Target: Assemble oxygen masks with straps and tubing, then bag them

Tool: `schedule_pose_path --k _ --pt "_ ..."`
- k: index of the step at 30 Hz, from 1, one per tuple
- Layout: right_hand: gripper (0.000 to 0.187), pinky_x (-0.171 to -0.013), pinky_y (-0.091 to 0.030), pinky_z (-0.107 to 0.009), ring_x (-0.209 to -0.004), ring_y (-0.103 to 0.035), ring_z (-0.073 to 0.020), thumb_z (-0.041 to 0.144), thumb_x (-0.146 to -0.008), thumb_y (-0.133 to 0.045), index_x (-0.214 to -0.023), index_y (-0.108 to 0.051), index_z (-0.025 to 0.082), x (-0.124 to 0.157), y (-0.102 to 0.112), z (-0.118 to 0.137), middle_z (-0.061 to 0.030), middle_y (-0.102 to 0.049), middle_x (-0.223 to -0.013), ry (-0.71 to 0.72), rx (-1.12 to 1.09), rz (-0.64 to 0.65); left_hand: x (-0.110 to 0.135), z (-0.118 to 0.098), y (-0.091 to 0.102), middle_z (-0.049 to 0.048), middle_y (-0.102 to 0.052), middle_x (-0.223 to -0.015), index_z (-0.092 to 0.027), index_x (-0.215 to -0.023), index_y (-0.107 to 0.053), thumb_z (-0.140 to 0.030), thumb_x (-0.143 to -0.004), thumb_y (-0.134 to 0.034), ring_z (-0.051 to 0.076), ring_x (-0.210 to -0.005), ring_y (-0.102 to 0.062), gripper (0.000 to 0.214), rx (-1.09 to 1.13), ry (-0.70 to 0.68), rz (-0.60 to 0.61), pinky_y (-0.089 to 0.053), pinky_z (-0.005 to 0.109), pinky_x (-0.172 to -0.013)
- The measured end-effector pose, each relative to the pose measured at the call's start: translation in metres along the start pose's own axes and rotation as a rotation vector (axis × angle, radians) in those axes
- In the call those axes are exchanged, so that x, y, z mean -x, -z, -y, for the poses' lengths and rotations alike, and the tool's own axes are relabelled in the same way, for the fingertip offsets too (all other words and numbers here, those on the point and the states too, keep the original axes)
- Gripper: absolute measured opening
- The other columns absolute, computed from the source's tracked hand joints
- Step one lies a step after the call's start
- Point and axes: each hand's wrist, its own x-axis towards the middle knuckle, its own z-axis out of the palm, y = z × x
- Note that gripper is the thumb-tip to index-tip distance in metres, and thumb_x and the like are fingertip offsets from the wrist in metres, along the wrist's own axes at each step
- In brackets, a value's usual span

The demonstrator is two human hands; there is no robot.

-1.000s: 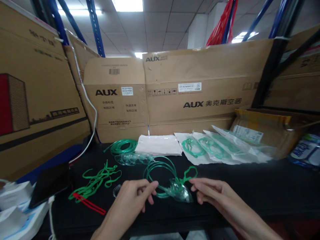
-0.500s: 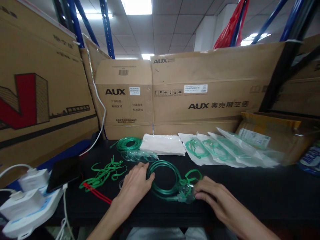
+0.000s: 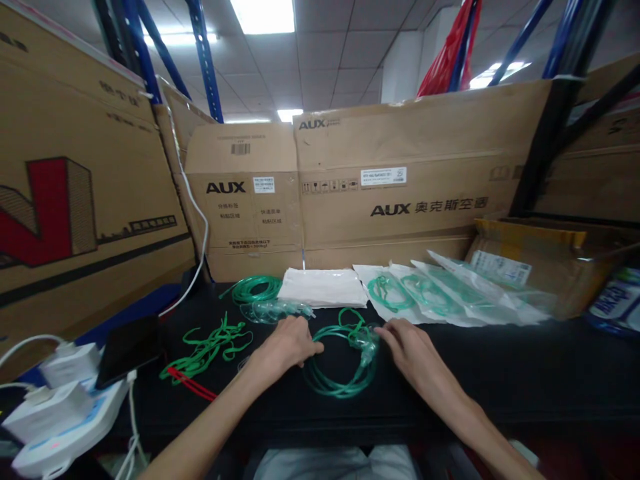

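Note:
In front of me on the black tabletop lies a coil of clear green tubing (image 3: 340,389). At its right side rests a clear plastic oxygen mask (image 3: 367,345) with a green strap (image 3: 353,320) looped above it. My left hand (image 3: 289,345) is at the coil's left edge, fingers curled and thumb against the tubing. My right hand (image 3: 407,340) pinches the mask's right edge between thumb and fingertips. Several clear masks (image 3: 275,311) lie in a row behind my left hand, near a second green tubing coil (image 3: 256,289).
Loose green straps (image 3: 207,350) and red cords (image 3: 193,384) lie left. Further left are a black phone (image 3: 127,350) and a white power strip (image 3: 75,430). White packets (image 3: 323,288) and several bagged mask sets (image 3: 393,293) line the back, before cardboard boxes (image 3: 430,153).
The mask has turned from the coil's lower right to its upper right, strap now at the top. My right hand moved up with it; my left hand shifted slightly right.

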Motion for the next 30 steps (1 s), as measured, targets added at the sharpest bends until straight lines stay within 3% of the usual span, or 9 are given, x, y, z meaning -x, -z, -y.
schedule_pose_path --k 3,7,12,16,18,21,25,27,30 --pt "0.032 -0.095 -0.047 -0.053 -0.102 -0.068 -0.0393 0.043 -0.096 -0.058 -0.093 -0.078 0.019 0.021 -0.007 0.009 -0.0185 -0.076 -0.099 -0.057 -0.038 -0.030 0.002 -0.011 -0.004 0.0074 -0.066 -0.056 -0.015 -0.071 -0.071 -0.030 -0.077 -0.068 0.028 -0.067 -0.070 0.016 -0.025 -0.002 -0.032 -0.048 0.033 -0.064" --pt "0.046 -0.109 -0.043 -0.052 -0.126 -0.062 -0.0393 0.046 -0.088 -0.071 -0.126 -0.073 0.020 0.029 -0.020 0.022 -0.0165 -0.073 -0.128 -0.104 -0.140 -0.050 0.005 -0.016 -0.014 0.0129 -0.074 -0.087 -0.013 -0.098 -0.071 -0.024 -0.080 -0.063 0.030 -0.087 -0.072 0.023 -0.022 -0.086 -0.095 -0.049 0.034 -0.075" --pt "0.063 -0.116 -0.039 -0.053 -0.134 -0.058 -0.0375 0.041 -0.087 -0.071 -0.142 -0.062 0.011 0.017 -0.035 0.027 -0.0210 -0.065 -0.141 -0.139 -0.305 -0.045 0.004 -0.015 -0.023 0.0136 -0.075 -0.110 -0.012 -0.131 -0.060 -0.022 -0.081 -0.065 0.029 -0.104 -0.071 0.052 0.050 -0.195 -0.107 -0.050 0.032 -0.086" --pt "0.068 -0.118 -0.037 -0.048 -0.133 -0.059 -0.0310 0.033 -0.079 -0.079 -0.143 -0.060 0.018 0.012 -0.038 0.027 -0.0141 -0.064 -0.144 -0.127 -0.465 -0.032 0.001 -0.015 -0.028 0.0143 -0.071 -0.127 -0.014 -0.148 -0.046 -0.019 -0.083 -0.063 0.029 -0.115 -0.068 0.067 0.110 -0.250 -0.169 -0.049 0.032 -0.093" --pt "0.072 -0.120 -0.035 -0.047 -0.134 -0.058 -0.0300 0.028 -0.072 -0.084 -0.140 -0.064 0.022 0.012 -0.037 0.025 -0.0101 -0.065 -0.144 -0.135 -0.549 -0.029 -0.001 -0.016 -0.030 0.0119 -0.073 -0.121 -0.017 -0.141 -0.055 -0.020 -0.087 -0.060 0.029 -0.112 -0.069 0.055 0.131 -0.264 -0.204 -0.050 0.033 -0.093" --pt "0.078 -0.120 -0.036 -0.048 -0.135 -0.057 -0.0308 0.026 -0.063 -0.089 -0.137 -0.066 0.025 0.012 -0.035 0.023 -0.0081 -0.065 -0.144 -0.189 -0.693 -0.028 -0.005 -0.019 -0.032 0.0121 -0.074 -0.109 -0.017 -0.108 -0.073 -0.022 -0.089 -0.058 0.031 -0.107 -0.070 0.024 0.150 -0.258 -0.262 -0.050 0.037 -0.095" --pt "0.087 -0.111 -0.047 -0.053 -0.123 -0.067 -0.0329 0.030 -0.066 -0.090 -0.146 -0.058 0.021 0.013 -0.029 0.024 -0.0117 -0.073 -0.132 -0.328 -0.891 0.012 -0.005 -0.023 -0.028 0.0148 -0.067 -0.121 -0.017 -0.089 -0.071 -0.027 -0.091 -0.056 0.031 -0.111 -0.067 0.017 0.218 -0.244 -0.346 -0.048 0.040 -0.099" --pt "0.079 -0.110 -0.047 -0.053 -0.117 -0.070 -0.0327 0.030 -0.066 -0.092 -0.139 -0.063 0.020 0.014 -0.024 0.026 -0.0106 -0.078 -0.122 -0.369 -0.966 0.035 -0.004 -0.025 -0.024 0.0124 -0.071 -0.111 -0.018 -0.083 -0.068 -0.028 -0.091 -0.055 0.028 -0.105 -0.069 0.018 0.281 -0.258 -0.317 -0.049 0.038 -0.096" --pt "0.058 -0.116 -0.041 -0.048 -0.120 -0.069 -0.0313 0.029 -0.064 -0.094 -0.118 -0.075 0.019 0.015 -0.019 0.030 -0.0086 -0.079 -0.117 -0.378 -1.056 0.028 -0.005 -0.029 -0.019 0.0053 -0.074 -0.076 -0.019 -0.078 -0.063 -0.031 -0.094 -0.048 0.021 -0.073 -0.072 0.025 0.407 -0.281 -0.172 -0.055 0.030 -0.074"
